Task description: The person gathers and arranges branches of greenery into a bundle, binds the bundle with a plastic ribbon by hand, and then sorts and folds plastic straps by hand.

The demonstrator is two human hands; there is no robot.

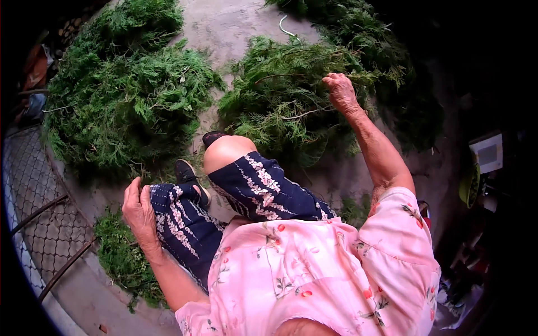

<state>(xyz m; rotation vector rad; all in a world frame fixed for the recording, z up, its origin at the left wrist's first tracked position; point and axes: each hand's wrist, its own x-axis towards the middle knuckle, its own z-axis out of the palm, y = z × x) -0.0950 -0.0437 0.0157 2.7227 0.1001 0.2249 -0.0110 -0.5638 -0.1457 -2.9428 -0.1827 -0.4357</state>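
My right hand (pixel 340 91) is closed in a fist over the right-hand heap, gripping a green feathery branch (pixel 364 74) whose leafy tip points right. Below it spreads the heap of cut evergreen branches (pixel 291 106), with thin brown stems showing among the leaves. Beside my left knee, my left hand (pixel 138 208) has its fingers loosely extended and the thumb apart, with nothing visible in it. Just beyond those fingers lies the near edge of a larger heap of green branches (pixel 129 106).
A smaller pile of greenery (pixel 126 257) lies on the floor by my left forearm. More branches (pixel 358 28) lie at the far right. A metal mesh panel (pixel 47 179) stands at the left. A white cord (pixel 284 25) rests on the concrete. A green basin (pixel 469 182) sits at the right.
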